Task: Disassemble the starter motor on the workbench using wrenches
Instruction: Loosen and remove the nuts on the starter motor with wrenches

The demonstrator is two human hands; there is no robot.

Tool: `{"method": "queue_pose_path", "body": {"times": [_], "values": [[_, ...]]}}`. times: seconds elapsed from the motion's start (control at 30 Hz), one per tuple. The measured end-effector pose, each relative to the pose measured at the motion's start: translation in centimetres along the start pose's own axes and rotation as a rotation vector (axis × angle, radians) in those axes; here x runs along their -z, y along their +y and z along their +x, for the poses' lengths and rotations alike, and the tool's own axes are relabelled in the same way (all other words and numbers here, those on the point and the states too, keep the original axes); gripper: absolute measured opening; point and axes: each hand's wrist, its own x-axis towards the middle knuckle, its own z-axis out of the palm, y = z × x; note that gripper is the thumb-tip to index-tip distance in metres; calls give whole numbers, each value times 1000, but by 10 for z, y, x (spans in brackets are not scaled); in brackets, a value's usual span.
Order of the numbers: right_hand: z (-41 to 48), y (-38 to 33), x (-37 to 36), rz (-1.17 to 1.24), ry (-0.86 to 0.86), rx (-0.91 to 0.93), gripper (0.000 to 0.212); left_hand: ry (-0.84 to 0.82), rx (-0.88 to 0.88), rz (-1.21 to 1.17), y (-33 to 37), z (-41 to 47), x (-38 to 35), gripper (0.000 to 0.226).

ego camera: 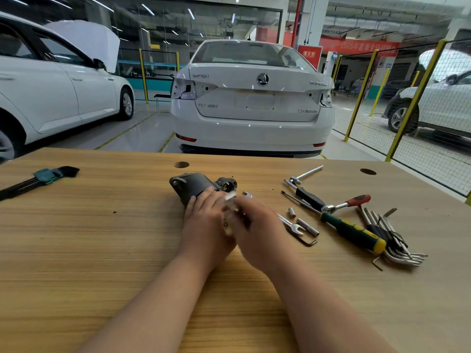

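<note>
The dark grey starter motor (pixel 193 186) lies on the wooden workbench (pixel 102 238) near its middle. My left hand (pixel 206 220) rests on top of the motor's near end, fingers curled over the housing. My right hand (pixel 257 225) is blurred with motion just right of the left hand and grips a small silver wrench (pixel 233 200) whose head sits at the motor's right side. The near part of the motor is hidden under both hands.
Right of the hands lie an open-end spanner (pixel 293 226), small sockets (pixel 307 226), a green-and-yellow screwdriver (pixel 354 233), a red-handled ratchet (pixel 349 202), a T-handle (pixel 303 175) and a hex key set (pixel 392 238). Another hex key set (pixel 38 180) lies far left. White cars stand beyond the bench.
</note>
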Motion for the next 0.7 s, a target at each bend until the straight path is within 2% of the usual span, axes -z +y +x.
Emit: {"method": "queue_pose_path", "body": {"times": [0.07,0.13,0.2,0.3,0.33,0.43,0.57,0.7], "values": [[-2,-3,-4,-256,-59,207,14,8,-24,-14,-3,-1,-1,48],[-1,-2,-4,-264,-47,194,18,-15,-27,24,-3,-2,0,49],[-2,-2,0,-36,26,38,18,-29,-9,39,-1,-1,-1,57],[6,6,7,489,336,-345,20,-2,29,-62,0,1,-1,61],[10,11,12,593,374,-484,20,-4,23,-50,-1,1,-1,59],[15,22,22,793,299,-781,14,24,9,-43,-2,0,-2,52],[15,25,18,1131,223,-922,13,46,8,-62,-1,0,-2,48],[16,26,12,1265,198,-966,16,49,6,-61,-2,0,-3,48]]}}
